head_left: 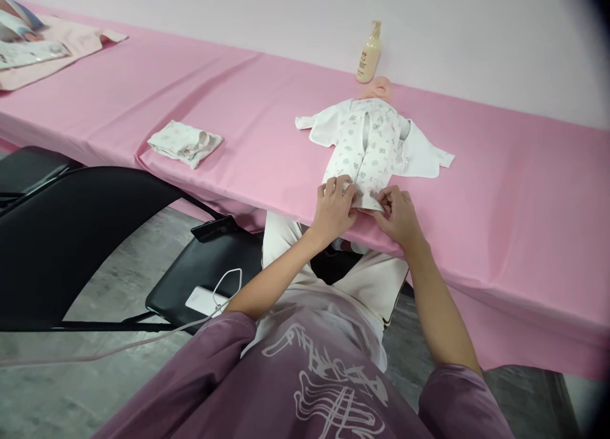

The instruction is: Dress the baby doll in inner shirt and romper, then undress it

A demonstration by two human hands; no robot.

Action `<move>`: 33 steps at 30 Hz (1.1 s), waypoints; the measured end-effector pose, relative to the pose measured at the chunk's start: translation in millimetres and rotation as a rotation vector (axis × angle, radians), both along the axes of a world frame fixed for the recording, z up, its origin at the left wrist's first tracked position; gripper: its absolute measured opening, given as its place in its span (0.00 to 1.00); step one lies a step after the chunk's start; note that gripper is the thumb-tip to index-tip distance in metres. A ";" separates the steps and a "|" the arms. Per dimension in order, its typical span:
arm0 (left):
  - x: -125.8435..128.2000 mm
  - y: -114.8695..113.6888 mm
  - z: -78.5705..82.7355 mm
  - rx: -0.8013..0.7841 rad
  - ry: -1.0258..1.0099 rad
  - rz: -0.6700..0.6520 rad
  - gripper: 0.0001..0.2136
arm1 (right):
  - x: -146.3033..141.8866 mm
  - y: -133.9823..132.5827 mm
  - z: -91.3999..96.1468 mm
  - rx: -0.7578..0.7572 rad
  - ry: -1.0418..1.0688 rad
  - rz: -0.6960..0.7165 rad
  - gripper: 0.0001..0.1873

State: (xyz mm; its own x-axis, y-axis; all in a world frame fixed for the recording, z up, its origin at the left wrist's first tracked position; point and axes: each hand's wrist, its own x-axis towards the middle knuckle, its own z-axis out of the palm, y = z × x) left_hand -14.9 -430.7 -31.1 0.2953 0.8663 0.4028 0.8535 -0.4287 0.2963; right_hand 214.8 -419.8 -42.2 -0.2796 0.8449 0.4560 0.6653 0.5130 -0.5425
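A baby doll (381,87) lies on its back on the pink cloth, its head toward the wall. A white baby garment (381,148) with small printed motifs covers its body and legs. White sleeves spread out to both sides, and a slit shows down the front of the garment. At the near end, my left hand (336,204) has its fingers bent over the hem of one leg. My right hand (398,213) pinches the other side of that hem between thumb and fingers. What lies inside the hem is hidden.
A pump bottle (368,54) stands by the wall behind the doll's head. A folded printed cloth (185,142) lies to the left. Farther left is a pale pink cloth (86,39) with items on it. Black chairs (95,223) stand below; a white power bank (206,300) with a cable rests on one.
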 end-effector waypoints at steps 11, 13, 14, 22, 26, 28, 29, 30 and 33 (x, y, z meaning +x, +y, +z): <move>3.2 7.3 -9.6 0.014 -0.107 -0.007 0.12 | -0.7 -1.0 1.7 0.076 -0.016 -0.028 0.12; 3.9 7.9 -11.0 0.019 -0.131 -0.007 0.12 | -1.1 0.7 0.1 0.113 -0.040 -0.037 0.10; 4.1 8.2 -11.5 0.019 -0.142 -0.007 0.12 | -1.3 1.7 -0.8 0.131 -0.051 -0.047 0.10; 1.3 8.3 -13.4 -0.003 -0.167 -0.043 0.11 | -2.0 4.2 -4.6 0.227 -0.078 -0.137 0.13; 1.7 6.8 -13.2 0.018 -0.204 -0.032 0.11 | -2.9 3.3 -1.2 0.189 -0.114 -0.112 0.18; 2.3 5.9 -12.1 0.041 -0.208 -0.028 0.11 | -2.5 2.9 1.2 0.176 -0.128 -0.095 0.18; 2.5 5.3 -11.2 0.051 -0.201 -0.025 0.10 | -1.8 2.3 2.4 0.169 -0.135 -0.085 0.18; 2.3 4.7 -10.1 0.059 -0.191 -0.022 0.10 | -0.5 1.3 3.8 0.160 -0.141 -0.075 0.18; -0.4 2.2 -6.1 0.067 -0.151 -0.024 0.10 | 6.4 -5.7 8.7 0.111 -0.171 -0.045 0.18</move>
